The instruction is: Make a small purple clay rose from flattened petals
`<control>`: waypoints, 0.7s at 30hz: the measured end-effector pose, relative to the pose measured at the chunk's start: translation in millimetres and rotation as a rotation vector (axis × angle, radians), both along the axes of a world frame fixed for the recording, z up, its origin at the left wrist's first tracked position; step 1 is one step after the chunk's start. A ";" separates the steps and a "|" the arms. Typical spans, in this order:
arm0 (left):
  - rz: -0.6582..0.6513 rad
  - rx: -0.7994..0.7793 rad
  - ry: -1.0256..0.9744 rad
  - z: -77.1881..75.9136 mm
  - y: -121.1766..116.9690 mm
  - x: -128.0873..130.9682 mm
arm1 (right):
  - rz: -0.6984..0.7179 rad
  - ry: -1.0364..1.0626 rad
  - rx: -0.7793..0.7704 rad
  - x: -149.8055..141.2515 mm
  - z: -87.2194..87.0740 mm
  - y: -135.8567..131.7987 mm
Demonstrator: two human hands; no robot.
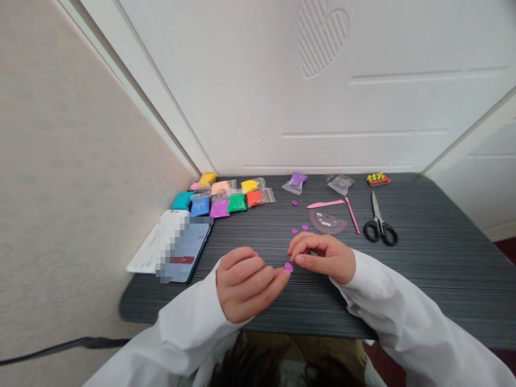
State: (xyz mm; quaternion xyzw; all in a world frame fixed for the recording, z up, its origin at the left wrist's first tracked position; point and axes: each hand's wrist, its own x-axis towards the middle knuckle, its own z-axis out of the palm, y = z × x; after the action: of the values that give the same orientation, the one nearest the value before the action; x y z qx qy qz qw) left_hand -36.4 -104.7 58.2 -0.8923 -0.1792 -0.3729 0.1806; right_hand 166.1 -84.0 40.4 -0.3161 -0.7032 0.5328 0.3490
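Currently, the purple clay piece sits at the fingertips of your left hand, above the near part of the dark table. Your left thumb and forefinger are closed on it, and it projects past their tips toward your right hand. Note its form: small, flattened and rounded. It is too small for its long axis to be read with certainty; its free edge points away from you and slightly to the right.

Your right fingers curl just beside the piece; whether thumb and forefinger meet cannot be told.

Beyond your hands lie two purple dots, near the clear protractor. Past the protractor, the pink knife lies roughly crosswise, while the pink stick runs lengthwise at its right end. Farther right, the scissors point away from you. Coloured clay packets are grouped at far left, behind the phone.
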 end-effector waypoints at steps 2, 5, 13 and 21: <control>-0.002 -0.033 -0.020 -5.8 5.8 -1.9 | -0.014 -0.036 0.019 -0.4 -2.3 1.4; 0.108 -0.263 -0.158 -22.4 19.2 -2.5 | -0.123 -0.154 0.100 -1.4 -8.1 4.4; 0.261 -1.361 -0.872 -59.6 49.4 21.6 | -0.428 -0.367 0.448 -0.6 -20.1 10.6; 0.159 -1.617 -1.017 -66.2 63.3 35.7 | -0.512 -0.354 0.477 1.5 -23.9 16.5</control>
State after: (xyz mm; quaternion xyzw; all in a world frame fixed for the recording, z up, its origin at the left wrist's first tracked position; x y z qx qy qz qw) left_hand -0.6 -41.4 -8.0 -0.4634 -0.4994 -0.4658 -0.5647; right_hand 167.6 -67.5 16.5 -0.4782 -0.7551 0.1872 0.4075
